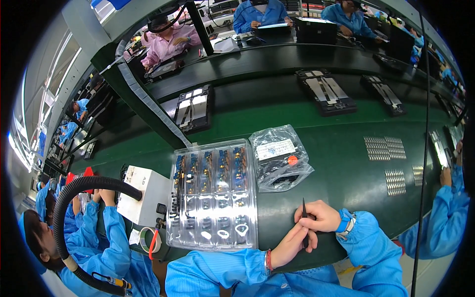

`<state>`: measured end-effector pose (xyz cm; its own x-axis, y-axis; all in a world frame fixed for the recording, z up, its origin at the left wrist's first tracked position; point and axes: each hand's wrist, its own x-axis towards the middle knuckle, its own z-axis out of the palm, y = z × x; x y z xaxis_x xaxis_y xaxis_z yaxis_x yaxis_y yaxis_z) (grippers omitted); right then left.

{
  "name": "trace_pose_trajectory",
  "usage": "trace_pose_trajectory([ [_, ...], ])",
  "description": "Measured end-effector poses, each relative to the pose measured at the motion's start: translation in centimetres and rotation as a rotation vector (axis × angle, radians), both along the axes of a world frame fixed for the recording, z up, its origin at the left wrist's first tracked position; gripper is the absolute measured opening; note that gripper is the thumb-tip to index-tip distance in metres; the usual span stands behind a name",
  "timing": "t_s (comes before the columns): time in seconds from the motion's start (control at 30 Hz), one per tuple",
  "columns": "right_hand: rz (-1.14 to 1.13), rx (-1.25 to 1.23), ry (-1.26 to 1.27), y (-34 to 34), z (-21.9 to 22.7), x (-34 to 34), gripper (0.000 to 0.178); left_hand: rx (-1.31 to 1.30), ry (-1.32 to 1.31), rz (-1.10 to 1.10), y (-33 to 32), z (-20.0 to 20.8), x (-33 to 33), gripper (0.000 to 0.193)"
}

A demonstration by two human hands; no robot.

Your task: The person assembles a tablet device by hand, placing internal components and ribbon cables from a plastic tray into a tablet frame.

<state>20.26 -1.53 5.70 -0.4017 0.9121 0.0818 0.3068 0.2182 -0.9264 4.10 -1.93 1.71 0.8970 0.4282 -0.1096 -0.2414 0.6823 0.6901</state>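
Observation:
My right hand (321, 216) is closed around a pair of dark tweezers (304, 204), their thin tip pointing up and away from me. My left hand (288, 246) reaches in from the left with its fingers stretched out, touching the fingers of my right hand; part of its fingertips is hidden there. Left of my hands lies a clear plastic blister tray (213, 196), with small blue and gold circuit parts in its far pockets. Beyond my hands rests a clear plastic bag (280, 171) with a white label, an orange round sticker and dark contents.
A white box (143, 195) with a black corrugated hose (94, 180) and a tape roll (150, 240) stand left of the tray. Small metal parts in sheets (384, 148) lie right. Device housings (326, 92) sit on the far belt. Co-workers sit around; a black cable (426, 123) hangs right.

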Motion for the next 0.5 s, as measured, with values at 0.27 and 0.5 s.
trace_pose_trajectory([
  [0.27,-0.005,0.028,-0.013,0.05,-0.03,0.08,0.017,-0.01,-0.001,0.001,-0.02,-0.11,0.11,0.029],
  [0.5,-0.004,0.031,-0.007,0.07,-0.01,0.04,0.017,-0.017,-0.007,-0.001,-0.01,-0.23,0.09,0.029],
])
